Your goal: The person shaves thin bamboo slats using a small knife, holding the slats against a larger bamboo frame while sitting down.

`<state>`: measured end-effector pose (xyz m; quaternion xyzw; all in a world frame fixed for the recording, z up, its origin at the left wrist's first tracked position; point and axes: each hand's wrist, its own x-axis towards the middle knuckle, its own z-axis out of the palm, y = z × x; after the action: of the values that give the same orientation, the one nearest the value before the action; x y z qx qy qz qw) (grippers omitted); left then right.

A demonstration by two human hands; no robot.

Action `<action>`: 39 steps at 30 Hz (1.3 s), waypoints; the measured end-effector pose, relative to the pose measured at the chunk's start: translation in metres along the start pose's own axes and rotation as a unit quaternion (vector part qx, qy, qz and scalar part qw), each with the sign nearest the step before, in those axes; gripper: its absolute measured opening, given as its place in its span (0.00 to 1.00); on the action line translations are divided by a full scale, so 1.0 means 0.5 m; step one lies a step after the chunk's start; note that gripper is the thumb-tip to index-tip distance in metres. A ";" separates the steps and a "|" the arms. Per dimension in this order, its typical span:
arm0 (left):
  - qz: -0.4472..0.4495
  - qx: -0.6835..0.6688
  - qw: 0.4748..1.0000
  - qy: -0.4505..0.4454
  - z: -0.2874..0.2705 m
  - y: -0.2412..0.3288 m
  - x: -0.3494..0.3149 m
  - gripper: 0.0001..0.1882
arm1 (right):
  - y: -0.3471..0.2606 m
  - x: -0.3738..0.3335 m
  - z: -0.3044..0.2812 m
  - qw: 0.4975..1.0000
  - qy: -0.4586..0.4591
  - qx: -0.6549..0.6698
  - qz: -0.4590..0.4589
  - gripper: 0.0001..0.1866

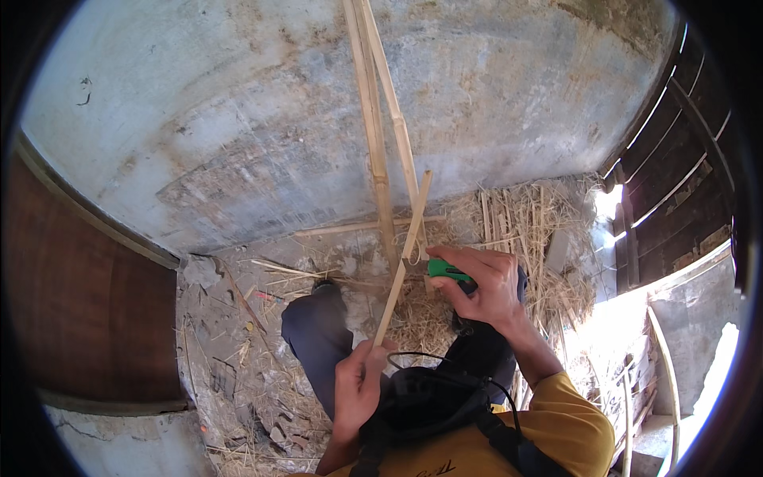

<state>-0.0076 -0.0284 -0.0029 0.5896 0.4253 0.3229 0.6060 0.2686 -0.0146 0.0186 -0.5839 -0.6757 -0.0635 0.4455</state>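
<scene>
A narrow pale bamboo strip [400, 270] slants up and away from my left hand [360, 383], whose fingers are closed round its near end. My right hand [485, 288] grips a green utility knife [447, 270] with dark parts. The knife's front end is beside the middle of the strip, where a thin curled shaving [412, 256] shows. I cannot make out the blade, nor whether it touches the strip.
Two long bamboo poles [372, 119] lean on the stained wall [262, 135] ahead. Straw and shavings [548, 238] litter the floor round my legs. A brown wooden panel [95, 294] stands at left; dark slatted boards [668, 167] and bright light are at right.
</scene>
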 end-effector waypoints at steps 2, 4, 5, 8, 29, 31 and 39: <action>0.003 0.008 1.000 0.006 -0.001 0.008 -0.002 0.12 | -0.001 0.003 0.001 1.000 -0.001 -0.005 -0.002 0.22; -0.002 0.008 1.000 0.005 -0.003 0.005 -0.004 0.12 | 0.001 0.003 0.001 1.000 -0.004 -0.009 0.001 0.21; -0.006 0.007 1.000 0.005 -0.004 0.002 -0.006 0.12 | 0.004 0.001 0.001 1.000 -0.007 -0.010 0.005 0.21; -0.004 0.006 1.000 0.004 -0.004 -0.003 -0.008 0.12 | 0.007 0.001 0.005 1.000 -0.001 -0.012 0.000 0.21; -0.090 0.046 0.994 -0.048 -0.026 -0.013 -0.059 0.11 | 0.106 0.051 -0.011 0.988 0.091 -0.044 0.113 0.18; -0.031 0.075 0.995 -0.063 -0.023 -0.023 -0.062 0.10 | 0.125 0.063 -0.031 0.973 0.045 -0.057 0.220 0.17; 0.006 0.089 0.996 0.023 -0.023 -0.048 -0.036 0.09 | 0.104 0.048 -0.023 0.973 -0.014 -0.007 0.232 0.16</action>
<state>-0.0281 -0.0418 -0.0234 0.6364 0.4621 0.3011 0.5393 0.3204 0.0122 0.0192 -0.7288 -0.5275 0.0446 0.4343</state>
